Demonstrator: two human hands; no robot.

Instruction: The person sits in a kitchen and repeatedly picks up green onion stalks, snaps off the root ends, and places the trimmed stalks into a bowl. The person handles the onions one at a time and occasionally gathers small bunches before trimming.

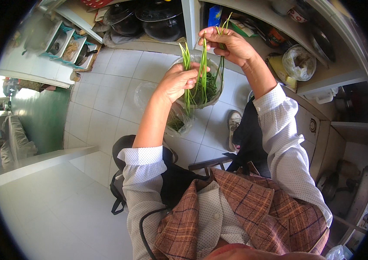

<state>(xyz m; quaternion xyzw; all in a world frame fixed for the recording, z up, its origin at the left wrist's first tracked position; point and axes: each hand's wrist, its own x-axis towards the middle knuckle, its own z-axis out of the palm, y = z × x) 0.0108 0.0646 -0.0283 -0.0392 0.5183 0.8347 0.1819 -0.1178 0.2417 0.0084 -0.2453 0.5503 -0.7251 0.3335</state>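
Observation:
My left hand (179, 79) is closed on a bunch of thin green stalks (186, 61), whose tops stick up above the fingers and whose lower ends hang down. Up and to the right, my right hand (229, 44) pinches more green stalks that hang down past the wrist. Between the hands, a few long stalks (204, 65) hang with their tips at my right fingertips; which hand bears them I cannot tell. Below both hands stands a round container lined with a plastic bag (219, 92), with a heap of green stalks (209, 85) inside.
Beside the container, a clear plastic bag (184, 125) with greens lies on the tiled floor (101, 97). Black lidded pots (159, 24) stand in the cabinet ahead. Open shelves with a bagged bowl (299, 61) line the right. A rack (70, 47) stands left; a shoe (234, 125) is near.

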